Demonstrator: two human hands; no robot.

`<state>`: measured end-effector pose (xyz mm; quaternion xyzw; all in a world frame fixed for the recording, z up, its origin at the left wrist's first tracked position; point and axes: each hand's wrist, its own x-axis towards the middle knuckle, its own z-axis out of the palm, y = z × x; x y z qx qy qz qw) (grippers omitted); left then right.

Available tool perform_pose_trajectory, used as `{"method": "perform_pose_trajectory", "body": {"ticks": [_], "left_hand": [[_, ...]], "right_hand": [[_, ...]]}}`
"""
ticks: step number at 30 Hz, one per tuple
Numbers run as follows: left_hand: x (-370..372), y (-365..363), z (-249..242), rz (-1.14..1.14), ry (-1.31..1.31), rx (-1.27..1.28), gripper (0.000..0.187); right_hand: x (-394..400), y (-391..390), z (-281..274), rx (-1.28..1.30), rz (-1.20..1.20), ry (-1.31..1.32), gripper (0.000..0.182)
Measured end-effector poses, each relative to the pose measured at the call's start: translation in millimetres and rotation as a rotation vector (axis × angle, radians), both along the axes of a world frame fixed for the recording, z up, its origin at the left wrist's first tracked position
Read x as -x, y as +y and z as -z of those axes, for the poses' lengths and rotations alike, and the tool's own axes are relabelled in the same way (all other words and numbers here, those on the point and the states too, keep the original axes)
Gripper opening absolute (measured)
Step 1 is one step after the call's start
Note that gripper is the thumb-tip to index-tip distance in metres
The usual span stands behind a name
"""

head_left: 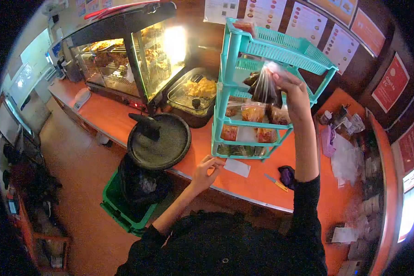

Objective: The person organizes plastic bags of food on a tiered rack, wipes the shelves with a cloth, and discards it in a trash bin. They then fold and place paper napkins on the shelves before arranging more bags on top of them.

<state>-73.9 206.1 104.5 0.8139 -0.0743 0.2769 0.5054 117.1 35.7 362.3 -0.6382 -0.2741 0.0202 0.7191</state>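
- while the right hand (293, 88) is raised before the turquoise rack (262, 48), the head view shows its thumb and fingers pinched together on the gathered neck of a clear bag (267, 92) with dark contents.
- the bag hangs below the fingertips, in front of the upper tiers; whether it touches the rack cannot be told.
- it is probably gripped by the neck so that the weight hangs straight down and the filled part is not squeezed.
- the left hand (207, 172) is low, over the edge of the orange counter (202, 149), loosely curled, with a gap between thumb and fingers and nothing seen in it.
- its fingertips are just beside a white card (237, 168); contact cannot be made out. the bag is well apart from this hand, above and to its right.
- other packets, such as an orange one (253, 112), sit on the lower tiers, likely stacked this way to save counter space.
- a small cutter (279, 185) lies beside a dark purple bundle (287, 176), right of the card, perhaps to be within easy reach.
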Motion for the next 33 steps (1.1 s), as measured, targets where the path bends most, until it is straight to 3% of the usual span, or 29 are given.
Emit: {"method": "perform_pose_trajectory", "body": {"ticks": [2,4,9,11,13,18,21,24,27,29,33], "left_hand": [[-8,-13,-22,0.101,0.048,0.291,0.012],[-18,-14,-40,0.146,0.044,0.294,0.013],[-35,-17,-16,0.251,0.064,0.207,0.015],[-34,-23,8,0.251,0.163,0.372,0.013],[-37,-27,35,0.287,0.243,0.383,0.013],[-41,-50,63,0.408,0.346,0.450,0.014],[-49,-61,69,0.361,0.337,0.379,0.015],[-49,-69,75,0.304,0.366,0.305,0.016],[-45,-77,87,0.225,0.375,0.381,0.015],[-42,-84,87,0.136,0.460,0.339,0.014],[-35,-100,82,0.041,0.425,0.387,0.014]], "right_hand": [[37,-17,-12,0.124,0.127,-0.252,0.018],[55,-38,-19,0.243,0.256,-0.416,0.019],[84,-106,27,0.354,0.292,-0.275,0.018],[83,-127,68,0.439,0.273,-0.229,0.016],[87,-142,106,0.362,0.185,0.038,0.016],[75,-176,199,0.490,0.380,-0.063,0.016],[60,-190,220,0.531,0.422,-0.020,0.016],[22,-214,270,0.363,0.326,0.160,0.016],[-18,-223,296,0.436,0.293,0.036,0.016],[-46,-224,312,0.563,0.418,-0.156,0.014],[-83,-225,321,0.556,0.390,-0.169,0.012]]}}
